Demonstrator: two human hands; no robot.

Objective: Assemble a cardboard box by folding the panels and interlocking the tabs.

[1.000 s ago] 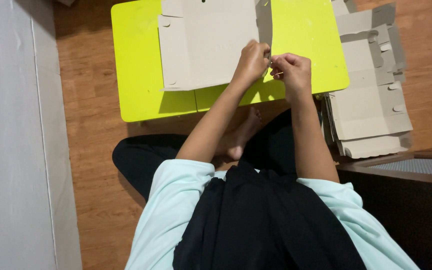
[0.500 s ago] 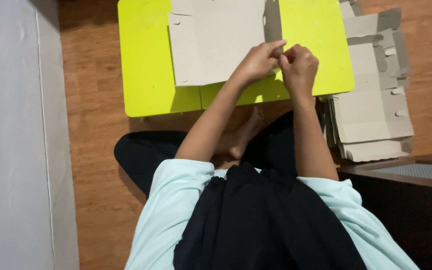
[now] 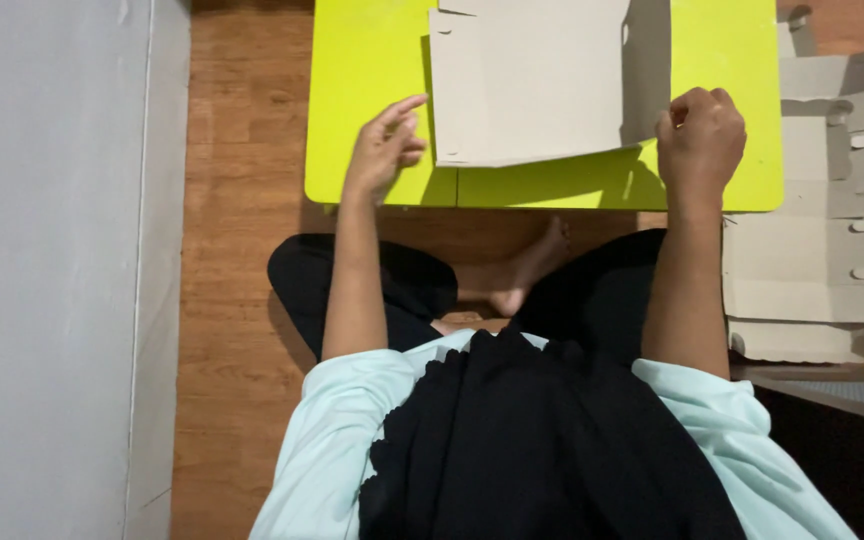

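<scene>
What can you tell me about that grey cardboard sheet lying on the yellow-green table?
The cardboard sheet is a flat, unfolded box blank of plain grey board, with small notches and tabs along its left edge. Its right-hand panel is folded upward and casts a shadow. It lies on the low table, its top running out of view and its near edge slightly raised. The left hand rests open by its left edge, fingertips about touching it; the right hand is fisted beside its right edge.

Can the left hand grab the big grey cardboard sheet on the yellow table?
Probably yes. The left hand is open, right beside the edge of the cardboard sheet on the yellow table, and nothing lies between them.
</scene>
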